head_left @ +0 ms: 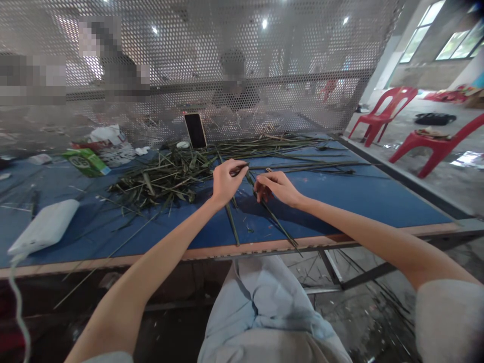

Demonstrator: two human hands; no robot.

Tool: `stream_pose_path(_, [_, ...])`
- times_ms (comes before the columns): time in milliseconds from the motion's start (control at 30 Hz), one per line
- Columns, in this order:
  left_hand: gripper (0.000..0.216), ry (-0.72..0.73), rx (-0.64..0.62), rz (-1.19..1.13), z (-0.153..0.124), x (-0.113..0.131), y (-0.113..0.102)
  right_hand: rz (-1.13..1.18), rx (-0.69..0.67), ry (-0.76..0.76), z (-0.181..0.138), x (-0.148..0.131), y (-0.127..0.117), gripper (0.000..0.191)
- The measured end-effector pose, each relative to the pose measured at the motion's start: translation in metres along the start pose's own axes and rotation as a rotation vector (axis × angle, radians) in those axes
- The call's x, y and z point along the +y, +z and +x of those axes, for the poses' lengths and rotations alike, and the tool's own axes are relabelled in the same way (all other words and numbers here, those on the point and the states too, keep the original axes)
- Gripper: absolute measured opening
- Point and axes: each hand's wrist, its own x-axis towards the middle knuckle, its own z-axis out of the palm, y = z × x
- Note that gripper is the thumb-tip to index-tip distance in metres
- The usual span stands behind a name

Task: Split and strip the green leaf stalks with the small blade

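Observation:
My left hand [226, 180] is closed in a pinch on a thin green leaf strip [272, 214] that slants down over the blue table [363, 196] toward its front edge. My right hand [277, 187] is right beside it, fingers curled on the same strip a little lower. A second strip [232, 224] lies on the table under my left wrist. Both hands hover just above the table surface.
A heap of green leaves and stems [166, 174] lies left of my hands, long stems [287, 146] behind. A phone [195, 130] leans on the perforated screen [227, 65]. A white power bank [43, 227], a green carton [86, 161], red chairs [381, 113] stand around. People sit behind the screen.

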Motion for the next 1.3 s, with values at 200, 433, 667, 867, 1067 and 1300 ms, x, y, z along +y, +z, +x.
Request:
stream_pose_path(200, [0.013,0.007,0.001,0.010,-0.001,0.002,-0.001,0.013,0.000,0.010,0.000,-0.001,0.001,0.041])
stream_pose_path(433, [0.013,-0.014,0.000,0.009,0.000,0.002,-0.001,-0.001,0.001,0.015,0.000,0.000,0.000,0.042])
stream_pose_path(667, [0.015,-0.006,-0.001,0.006,-0.001,0.002,-0.001,0.013,0.001,0.014,0.000,-0.001,0.000,0.041])
stream_pose_path(867, [0.015,-0.006,-0.027,0.023,-0.001,0.000,0.000,0.026,0.013,0.036,0.001,-0.002,0.001,0.042])
stream_pose_path(1067, [0.017,0.052,-0.074,0.039,-0.003,0.006,0.000,0.026,0.022,0.036,0.004,0.001,-0.003,0.044])
stream_pose_path(1300, [0.018,0.179,-0.154,0.027,-0.008,0.014,0.003,-0.003,0.059,0.014,0.012,0.011,-0.016,0.049])
